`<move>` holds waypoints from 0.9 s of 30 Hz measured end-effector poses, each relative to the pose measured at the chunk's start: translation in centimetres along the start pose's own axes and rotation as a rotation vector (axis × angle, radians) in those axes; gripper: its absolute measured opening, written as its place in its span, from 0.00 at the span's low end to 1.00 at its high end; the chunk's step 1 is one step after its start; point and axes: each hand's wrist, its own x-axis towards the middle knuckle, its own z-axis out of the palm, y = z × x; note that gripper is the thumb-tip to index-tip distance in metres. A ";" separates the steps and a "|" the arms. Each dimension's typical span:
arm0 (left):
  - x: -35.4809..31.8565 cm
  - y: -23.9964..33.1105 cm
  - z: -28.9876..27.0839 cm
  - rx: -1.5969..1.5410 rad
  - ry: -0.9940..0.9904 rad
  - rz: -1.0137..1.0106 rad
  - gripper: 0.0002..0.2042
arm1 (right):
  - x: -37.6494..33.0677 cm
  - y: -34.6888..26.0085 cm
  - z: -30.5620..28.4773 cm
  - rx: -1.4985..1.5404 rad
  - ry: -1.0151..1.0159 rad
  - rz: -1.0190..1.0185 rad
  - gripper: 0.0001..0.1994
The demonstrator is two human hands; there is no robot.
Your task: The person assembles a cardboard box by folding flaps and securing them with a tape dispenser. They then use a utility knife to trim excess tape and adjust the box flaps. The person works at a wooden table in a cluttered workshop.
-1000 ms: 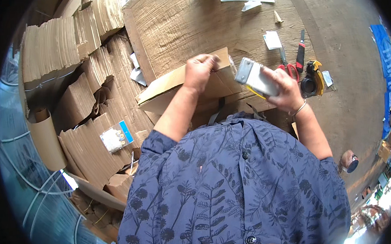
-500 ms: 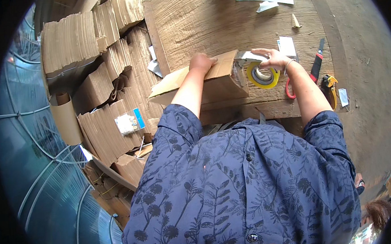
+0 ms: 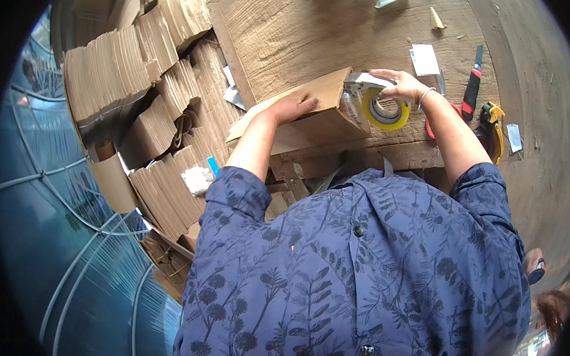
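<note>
A cardboard box (image 3: 318, 129) lies at the table's front edge, in front of my body. My left hand (image 3: 292, 107) rests flat on its top, fingers stretched out to the right. My right hand (image 3: 402, 85) is closed around a tape dispenser (image 3: 361, 80) with a metal frame. The dispenser carries a roll of yellow-edged tape (image 3: 394, 120) and touches the right end of the box. Clear tape shows on that end face. My right fingertips are partly hidden behind the dispenser.
Right of my right hand lie scissors (image 3: 455, 110) with red handles, a red-and-black cutter knife (image 3: 473, 88) and a black-and-yellow tool (image 3: 493, 129). White paper (image 3: 425, 59) lies on the wooden table (image 3: 276, 41). Stacks of flat cardboard (image 3: 106, 75) fill the left side.
My left hand has flattened out on the box top and shifted slightly. The dispenser stays at the box's right end in my right hand. The view has shifted a little.
</note>
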 end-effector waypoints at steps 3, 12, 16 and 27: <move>-1.7 7.6 2.8 0.282 0.358 0.401 0.44 | -0.1 0.3 0.2 -0.032 -0.010 -0.006 0.37; -0.6 8.6 4.2 0.329 0.514 0.336 0.32 | -5.6 4.9 4.3 0.186 0.175 -0.019 0.35; -0.6 8.7 4.1 0.344 0.508 0.312 0.30 | -9.6 8.1 7.0 0.050 0.299 -0.077 0.34; 0.4 8.7 4.2 0.472 0.524 0.305 0.29 | -17.9 8.2 21.3 0.307 0.572 0.027 0.37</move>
